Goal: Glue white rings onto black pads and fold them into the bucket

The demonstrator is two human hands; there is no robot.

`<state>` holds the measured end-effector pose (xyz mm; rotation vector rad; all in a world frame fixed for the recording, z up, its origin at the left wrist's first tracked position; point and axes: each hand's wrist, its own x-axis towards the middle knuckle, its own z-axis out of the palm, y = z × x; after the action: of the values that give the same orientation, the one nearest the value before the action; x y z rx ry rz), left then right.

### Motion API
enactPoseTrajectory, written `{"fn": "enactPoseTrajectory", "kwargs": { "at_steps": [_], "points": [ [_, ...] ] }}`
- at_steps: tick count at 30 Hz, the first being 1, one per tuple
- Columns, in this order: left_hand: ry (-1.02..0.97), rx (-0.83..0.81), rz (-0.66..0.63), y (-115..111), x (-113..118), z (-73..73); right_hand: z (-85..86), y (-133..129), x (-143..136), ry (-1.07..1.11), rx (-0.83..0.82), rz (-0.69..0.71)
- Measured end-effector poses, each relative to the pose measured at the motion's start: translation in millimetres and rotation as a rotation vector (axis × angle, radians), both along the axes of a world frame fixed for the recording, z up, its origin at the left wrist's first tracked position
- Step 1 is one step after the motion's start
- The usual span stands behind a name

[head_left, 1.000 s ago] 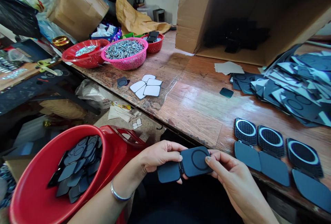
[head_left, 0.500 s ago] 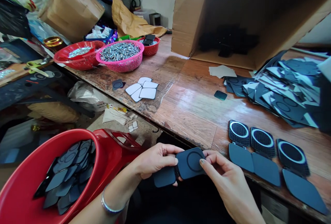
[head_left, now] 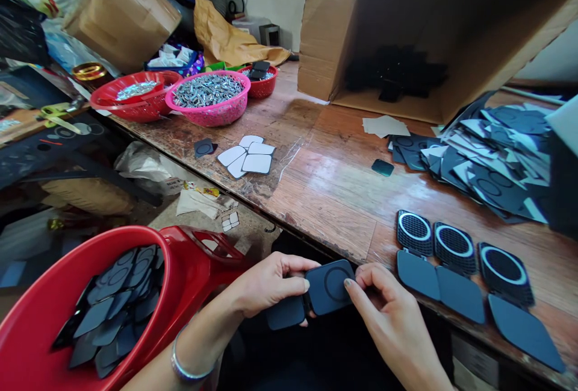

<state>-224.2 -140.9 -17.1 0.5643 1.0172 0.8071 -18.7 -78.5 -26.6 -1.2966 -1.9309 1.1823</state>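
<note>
A dark hinged two-panel pad [head_left: 330, 288], like a folding wireless charger with a thin ring outline on one panel, is held over my lap. My left hand [head_left: 271, 285] grips it near the hinge, thumb on top and fingers underneath. At the ringed panel's right edge, my right hand [head_left: 383, 297] pinches the corner with thumb and fingertips. On the table to the right lie several opened hinged pads [head_left: 456, 246], their upper halves showing a white ring over a black grid.
A red basin [head_left: 149, 231] with similar dark pads stands at lower left. White-backed stickers [head_left: 257, 162] lie mid-table; a sticker heap [head_left: 497, 156] is at right. A pink basket [head_left: 212, 118] holds small metal parts. Behind stands a cardboard box [head_left: 320, 47] with dark pieces inside.
The pad and both hands have shifted very slightly left in view. The right fingers stay at the ringed panel's edge, and the view has moved a little.
</note>
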Motion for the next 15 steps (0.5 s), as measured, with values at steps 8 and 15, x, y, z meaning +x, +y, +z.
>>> {"fn": "enactPoseTrajectory", "kwargs": {
  "at_steps": [8,15],
  "points": [
    [0.137,0.031,-0.017,-5.0,1.8,4.3,0.7,6.1,9.1,-0.356,0.269,0.129],
    [0.15,0.06,0.032,-19.1,10.0,1.4,6.7,5.3,8.6,-0.118,-0.117,0.148]
  ]
}}
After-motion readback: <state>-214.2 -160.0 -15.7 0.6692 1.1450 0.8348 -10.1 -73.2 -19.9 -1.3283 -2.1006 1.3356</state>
